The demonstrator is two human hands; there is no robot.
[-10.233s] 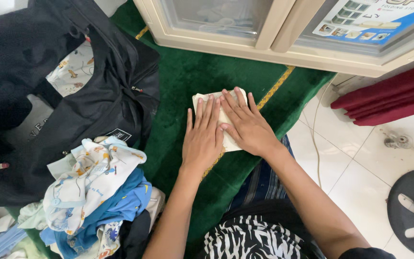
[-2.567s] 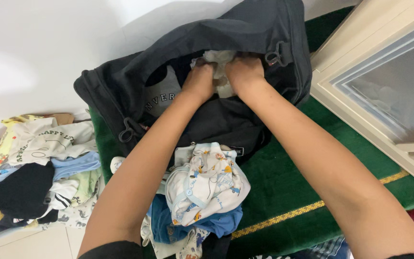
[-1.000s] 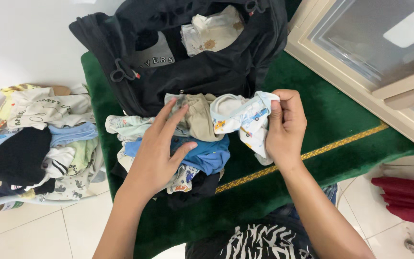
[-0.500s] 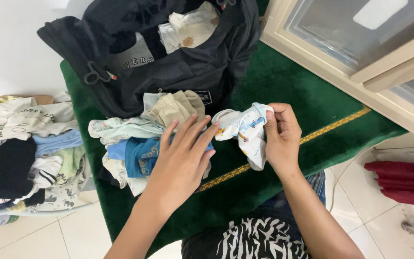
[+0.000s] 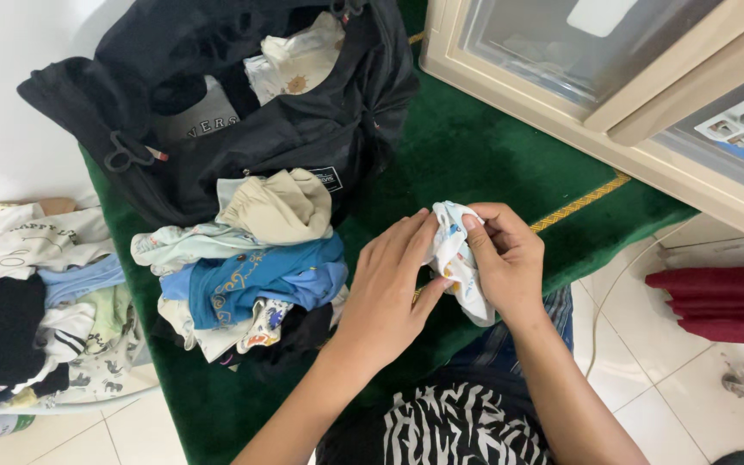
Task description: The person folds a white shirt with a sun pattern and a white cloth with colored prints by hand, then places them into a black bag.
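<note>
My right hand and my left hand both grip a small white printed baby garment over the green rug. The cloth is bunched between my fingers. Left of my hands lies a pile of small clothes: a beige piece on top, blue and pale printed ones below. Behind the pile stands an open black bag with a folded white garment inside.
A second heap of clothes lies on the white tiles at far left. A beige cabinet with glass doors stands at the upper right. Dark red fabric lies on the tiles at right.
My left hand left the clothes pile and joined my right hand on the white printed garment, which came down toward my lap.
</note>
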